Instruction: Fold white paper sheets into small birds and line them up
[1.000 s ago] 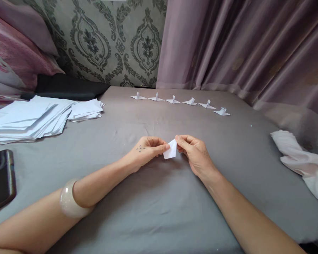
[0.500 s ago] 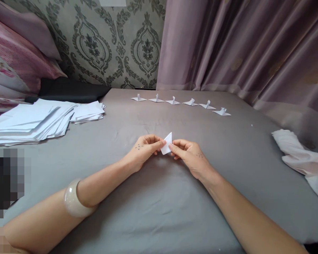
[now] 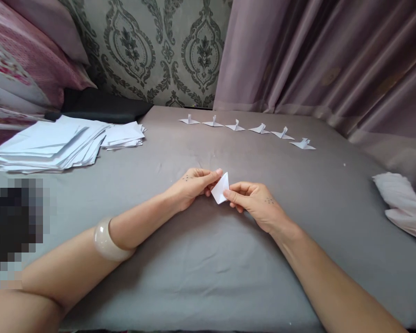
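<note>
A small white folded paper [image 3: 221, 188], kite-like in outline with its point upward, is held above the grey cloth [image 3: 208, 277] between my two hands. My right hand [image 3: 251, 200] pinches its right edge, thumb on the near face and fingers behind. At its upper left edge is my left hand [image 3: 197, 184], with the thumb by the tip and the other fingers curled behind the paper, partly hidden. A pale bangle [image 3: 111, 240] circles my left forearm.
Several folded paper birds [image 3: 236, 125] stand in a row toward the far edge. On the left lie a large paper stack [image 3: 48, 143] and a smaller paper stack [image 3: 125, 135]. Whitish fabric [image 3: 402, 196] is bunched at right; a purple curtain [image 3: 298, 60] hangs behind.
My left thumb has shifted from the paper's left face up toward its tip, showing more of the paper. The right hand keeps its pinch. The whole view has tilted and shifted slightly.
</note>
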A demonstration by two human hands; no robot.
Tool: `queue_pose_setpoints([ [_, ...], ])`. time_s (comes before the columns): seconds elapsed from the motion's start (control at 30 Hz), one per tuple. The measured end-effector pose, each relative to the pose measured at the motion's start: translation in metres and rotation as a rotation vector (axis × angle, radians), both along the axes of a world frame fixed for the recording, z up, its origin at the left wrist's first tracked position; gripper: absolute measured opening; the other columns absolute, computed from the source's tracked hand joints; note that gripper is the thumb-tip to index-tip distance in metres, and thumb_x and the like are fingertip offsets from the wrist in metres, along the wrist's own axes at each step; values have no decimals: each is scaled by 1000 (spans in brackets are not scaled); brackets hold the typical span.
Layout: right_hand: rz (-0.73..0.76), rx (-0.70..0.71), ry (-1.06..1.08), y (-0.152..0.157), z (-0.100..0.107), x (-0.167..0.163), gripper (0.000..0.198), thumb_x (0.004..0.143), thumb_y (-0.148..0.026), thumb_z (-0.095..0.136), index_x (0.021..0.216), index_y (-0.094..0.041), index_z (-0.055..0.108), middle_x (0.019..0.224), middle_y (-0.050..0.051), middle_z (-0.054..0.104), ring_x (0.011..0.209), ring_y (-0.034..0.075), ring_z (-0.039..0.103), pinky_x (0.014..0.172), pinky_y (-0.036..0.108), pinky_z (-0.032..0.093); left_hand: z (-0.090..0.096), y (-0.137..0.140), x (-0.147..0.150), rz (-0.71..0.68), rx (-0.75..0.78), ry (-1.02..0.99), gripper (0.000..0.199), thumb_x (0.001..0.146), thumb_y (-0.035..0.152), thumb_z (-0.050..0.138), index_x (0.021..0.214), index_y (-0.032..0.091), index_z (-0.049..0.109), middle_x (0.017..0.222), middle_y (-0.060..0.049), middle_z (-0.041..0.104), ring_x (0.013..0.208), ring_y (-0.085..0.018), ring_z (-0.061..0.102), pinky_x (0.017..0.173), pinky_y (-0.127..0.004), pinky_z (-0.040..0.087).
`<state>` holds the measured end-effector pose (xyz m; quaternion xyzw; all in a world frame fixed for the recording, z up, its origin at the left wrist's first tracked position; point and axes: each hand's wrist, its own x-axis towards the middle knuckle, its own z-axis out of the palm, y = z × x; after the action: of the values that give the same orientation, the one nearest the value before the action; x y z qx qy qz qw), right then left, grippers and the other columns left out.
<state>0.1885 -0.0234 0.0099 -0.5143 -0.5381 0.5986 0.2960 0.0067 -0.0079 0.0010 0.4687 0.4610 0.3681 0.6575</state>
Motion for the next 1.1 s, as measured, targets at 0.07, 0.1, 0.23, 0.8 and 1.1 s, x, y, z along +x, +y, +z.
queue_pose_setpoints([
  [0.07, -11, -22, 18, 2, -2, 2, 24, 68, -40, 75, 75, -18, 72, 61, -2, 58, 52, 7, 43, 51, 24, 34, 3, 3, -4, -67, -29, 2, 46, 74, 57, 66, 72, 12, 68, 67, -4, 61, 58, -9, 48, 54, -24, 33],
  [0.1, -17, -36, 37, 4, -3, 3, 24, 68, -40, 75, 74, -18, 72, 61, -2, 58, 52, 7, 43, 50, 23, 34, 4, 5, -6, -96, -39, 20, 45, 73, 56, 67, 71, 12, 68, 66, -3, 60, 58, -9, 48, 54, -23, 33],
  [0.23, -49, -121, 132, 7, -3, 6, 25, 67, -39, 77, 75, -16, 73, 71, 1, 62, 58, 7, 47, 50, 21, 36, 7, 8, -10, -137, -33, 134, 35, 64, 43, 79, 62, 12, 63, 58, 0, 55, 53, -7, 44, 50, -22, 29],
  [0.8, -103, 827, -335, 13, -25, 3, 12, 86, -22, 57, 88, -22, 69, 87, 3, 68, 74, 14, 59, 69, 28, 45, -8, 9, -11, -26, 901, 631, 13, 87, 21, 53, 85, 17, 64, 84, -4, 65, 77, -14, 56, 71, -27, 45],
  [1.1, 232, 1013, -882, 7, -26, 8, 34, 88, -8, 42, 103, -23, 68, 103, 5, 64, 89, 18, 59, 71, 30, 44, -14, 11, -20, -328, 1097, 977, 34, 76, 2, 42, 97, 15, 65, 99, -9, 64, 89, -19, 58, 75, -30, 47],
])
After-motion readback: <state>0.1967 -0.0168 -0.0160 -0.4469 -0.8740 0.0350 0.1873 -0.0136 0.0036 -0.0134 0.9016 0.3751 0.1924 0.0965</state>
